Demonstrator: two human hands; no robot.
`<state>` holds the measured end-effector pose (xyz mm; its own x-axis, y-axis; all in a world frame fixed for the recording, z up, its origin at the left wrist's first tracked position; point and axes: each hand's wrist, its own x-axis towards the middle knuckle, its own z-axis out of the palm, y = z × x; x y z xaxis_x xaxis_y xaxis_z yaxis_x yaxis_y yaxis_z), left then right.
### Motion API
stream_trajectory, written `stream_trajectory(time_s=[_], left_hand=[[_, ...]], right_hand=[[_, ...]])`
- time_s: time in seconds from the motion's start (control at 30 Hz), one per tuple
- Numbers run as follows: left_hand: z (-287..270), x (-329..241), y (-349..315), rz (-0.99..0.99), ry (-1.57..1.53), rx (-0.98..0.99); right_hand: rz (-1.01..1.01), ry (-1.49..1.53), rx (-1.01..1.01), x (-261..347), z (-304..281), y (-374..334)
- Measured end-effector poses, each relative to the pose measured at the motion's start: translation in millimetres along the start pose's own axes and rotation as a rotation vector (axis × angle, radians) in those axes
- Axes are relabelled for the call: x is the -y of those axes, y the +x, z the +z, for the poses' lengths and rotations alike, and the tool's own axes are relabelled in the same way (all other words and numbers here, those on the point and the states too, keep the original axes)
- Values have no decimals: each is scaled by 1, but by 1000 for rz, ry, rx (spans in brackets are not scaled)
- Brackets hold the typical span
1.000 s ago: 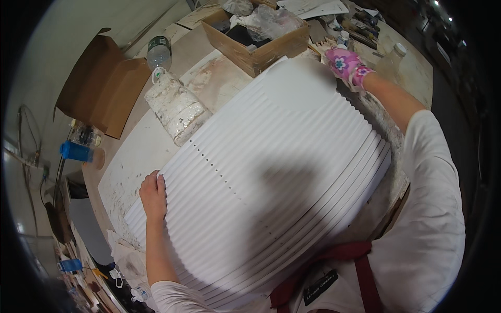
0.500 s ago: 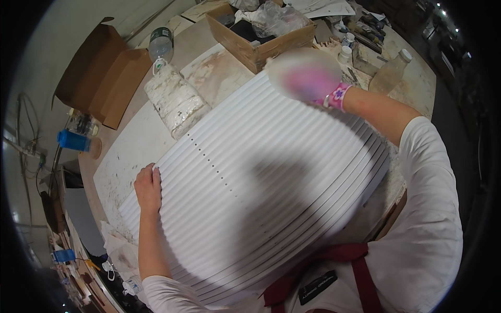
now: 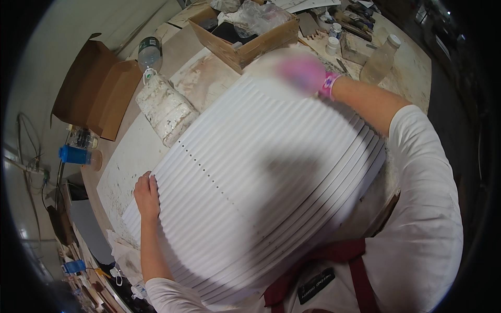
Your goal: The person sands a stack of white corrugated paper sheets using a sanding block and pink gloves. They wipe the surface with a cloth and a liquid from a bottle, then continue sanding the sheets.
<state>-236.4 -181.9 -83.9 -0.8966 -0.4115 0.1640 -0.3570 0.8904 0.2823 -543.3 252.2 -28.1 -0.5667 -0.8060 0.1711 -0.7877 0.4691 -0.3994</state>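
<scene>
A large white panel (image 3: 224, 161) with parallel ribs lies across the table in front of me, a row of small dark holes running over its left part. At its left edge is my bare left hand (image 3: 147, 197), with the fingers bent over the border and holding it. My right hand (image 3: 303, 74), in a pink patterned glove, is over the panel's far end. Motion smears its fingers, along with a pale patch around them, so whether it holds anything cannot be made out. A shadow falls on the panel's near right part.
Beyond the panel stands a cardboard box (image 3: 271, 46) of plastic bags and dark items. A plastic-wrapped white block (image 3: 166, 109), a clear bottle (image 3: 150, 55) and an opened brown carton (image 3: 99, 91) are at far left. A cloudy bottle (image 3: 380, 61) and white jars (image 3: 332, 46) stand far right.
The whole view has shifted slightly. My gloved right hand has moved a little left and farther out over the panel's far end. My left hand keeps its place on the edge.
</scene>
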Motion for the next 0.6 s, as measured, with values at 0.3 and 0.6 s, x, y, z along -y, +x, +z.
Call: stream_trajectory(time_s=[0.3, 0.6], left_hand=[[4, -9, 10, 19, -11, -24], [1, -5, 7, -123, -104, 47]], right_hand=[[140, -662, -433, -64, 68, 32], [-530, 97, -175, 168, 157, 68]])
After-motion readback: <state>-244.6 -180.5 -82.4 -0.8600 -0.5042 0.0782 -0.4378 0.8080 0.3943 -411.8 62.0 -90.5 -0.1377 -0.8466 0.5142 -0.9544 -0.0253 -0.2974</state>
